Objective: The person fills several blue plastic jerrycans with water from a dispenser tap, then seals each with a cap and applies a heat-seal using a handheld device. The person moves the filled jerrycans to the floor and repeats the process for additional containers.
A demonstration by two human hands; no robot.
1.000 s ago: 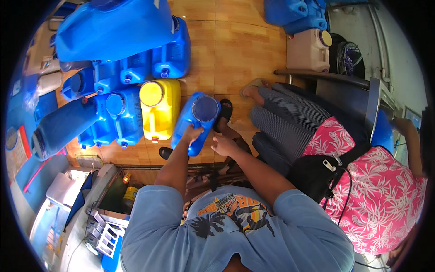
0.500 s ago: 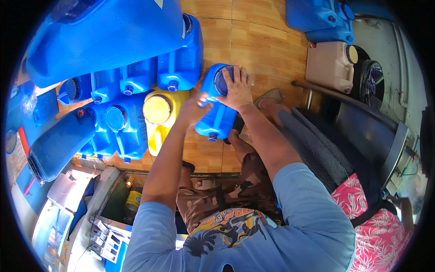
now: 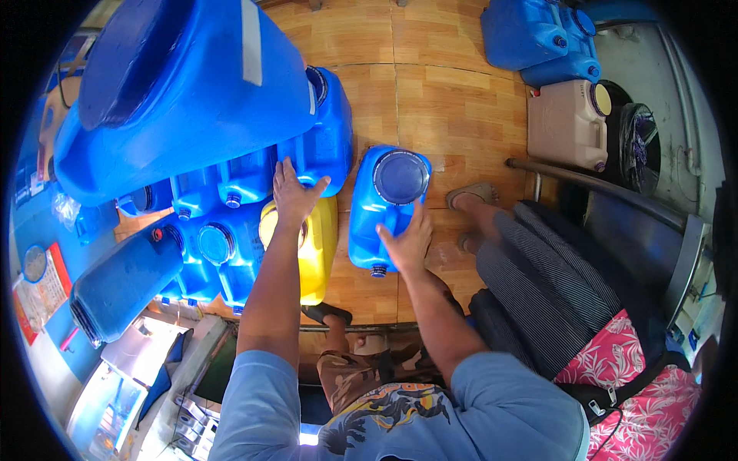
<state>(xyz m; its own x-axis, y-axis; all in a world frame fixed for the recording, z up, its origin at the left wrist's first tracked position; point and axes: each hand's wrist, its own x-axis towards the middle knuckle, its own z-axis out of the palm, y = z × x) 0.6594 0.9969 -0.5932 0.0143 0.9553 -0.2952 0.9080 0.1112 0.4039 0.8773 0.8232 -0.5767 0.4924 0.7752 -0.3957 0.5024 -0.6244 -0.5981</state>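
A blue plastic jug [image 3: 367, 211] with a wide dark blue cap [image 3: 401, 177] stands on the floor in front of me. My right hand [image 3: 410, 240] is at its right side, thumb apart and fingers stretched toward the cap; whether it touches the jug I cannot tell. Over the yellow jug [image 3: 317, 250] reaches my left hand [image 3: 296, 197], open with fingers spread, close to another blue jug [image 3: 329, 134]. My forearm and hand cover part of the yellow jug's lid.
Several blue jugs [image 3: 201, 192] crowd the left, under a large tilted blue container [image 3: 192, 92]. A person in a striped garment [image 3: 538, 269] stands at the right beside a metal rail [image 3: 600, 192]. Beyond are a beige jug [image 3: 565, 123] and blue jugs [image 3: 523, 34].
My right hand has come off the cap and down the jug's right side. My left hand has moved from beside that jug leftward over the yellow one. The view has shifted.
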